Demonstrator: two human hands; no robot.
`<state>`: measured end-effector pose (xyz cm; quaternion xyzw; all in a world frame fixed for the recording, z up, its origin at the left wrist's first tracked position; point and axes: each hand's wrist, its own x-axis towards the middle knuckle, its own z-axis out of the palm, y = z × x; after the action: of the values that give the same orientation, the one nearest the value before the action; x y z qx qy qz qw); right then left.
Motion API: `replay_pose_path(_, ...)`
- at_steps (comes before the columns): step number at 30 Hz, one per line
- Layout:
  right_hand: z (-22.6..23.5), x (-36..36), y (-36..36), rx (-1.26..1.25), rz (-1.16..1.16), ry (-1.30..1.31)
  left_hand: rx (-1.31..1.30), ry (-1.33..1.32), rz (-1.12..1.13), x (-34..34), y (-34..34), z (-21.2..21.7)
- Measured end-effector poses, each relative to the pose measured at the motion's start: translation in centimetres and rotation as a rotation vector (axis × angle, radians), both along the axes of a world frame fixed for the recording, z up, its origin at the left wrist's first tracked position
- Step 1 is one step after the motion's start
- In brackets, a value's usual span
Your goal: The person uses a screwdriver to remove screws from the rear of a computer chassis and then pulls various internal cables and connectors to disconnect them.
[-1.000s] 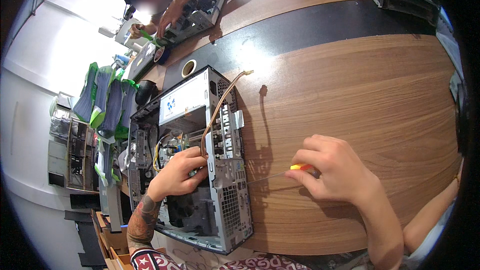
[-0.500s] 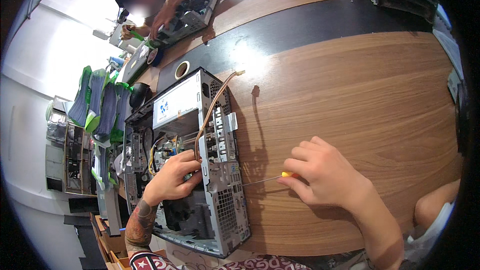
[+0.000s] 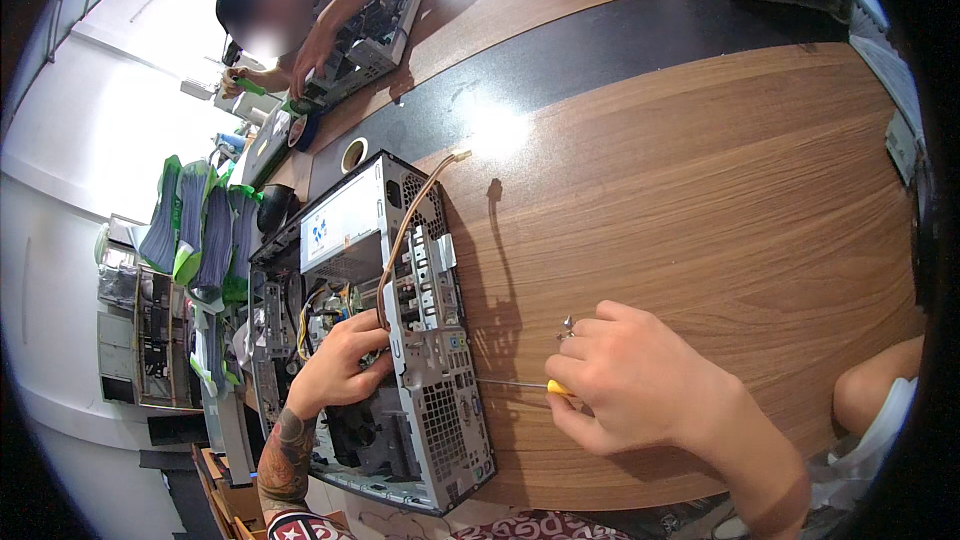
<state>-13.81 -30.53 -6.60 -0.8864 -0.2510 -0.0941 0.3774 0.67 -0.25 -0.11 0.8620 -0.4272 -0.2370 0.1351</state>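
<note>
- The right hand (image 3: 640,385) is curled closed around a screwdriver (image 3: 520,384) with a yellow handle; its thin shaft runs level across the desk (image 3: 700,200) to the rear panel of the computer case (image 3: 425,340)
- The left hand (image 3: 340,365) reaches inside the open case with its fingers bent around something by the back wall; whether it grips a part or only steadies the metal I cannot tell, because the fingertips are hidden behind the frame
- The case lies on its side at the desk's left edge, with its open interior facing left and its perforated back panel facing the right hand
- An orange-tan cable (image 3: 410,220) rises out of the case and arches over its top edge, the free end hanging above the wood
- A small screw (image 3: 567,325), or what seems to be one, sits on the desk just beside the right hand's knuckles
- Across the desk another person (image 3: 330,0) bends over a second opened machine (image 3: 375,25), well apart from this work
- Risk, as I judge it: the shaft meets the panel at a long, shallow reach, so the tip could slip out of the screw head and scratch the metal or jab towards the left hand's fingers inside
- The loose screw lies near the moving wrist and could be knocked off the desk
- The case overhangs the desk's edge somewhat, so a hard sideways push could shift it
</note>
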Motion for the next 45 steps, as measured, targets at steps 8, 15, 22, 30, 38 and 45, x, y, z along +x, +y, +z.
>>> replay_pose_path(8,0.9,-1.1,1.3,-0.054,0.185,0.356,0.026,0.006,0.032,0.2,0.3,-0.2)
replay_pose_path(15,0.4,-1.4,1.0,-0.153,0.165,0.209,-0.009,0.003,0.000,0.2,0.0,-0.1)
replay_pose_path(22,0.7,-0.7,0.0,-0.162,-0.106,-0.016,0.002,0.005,0.009,0.1,0.0,0.0)
replay_pose_path(30,0.6,-0.3,-0.3,-0.194,-0.185,-0.116,0.011,0.012,0.017,0.1,-0.1,0.1)
replay_pose_path(38,0.1,0.2,-0.5,-0.144,-0.189,-0.119,0.000,0.015,0.026,-0.2,-0.4,0.3)
replay_pose_path(45,-0.3,0.2,-0.5,-0.166,-0.173,-0.082,-0.038,-0.044,-0.017,-0.2,-0.4,0.1)
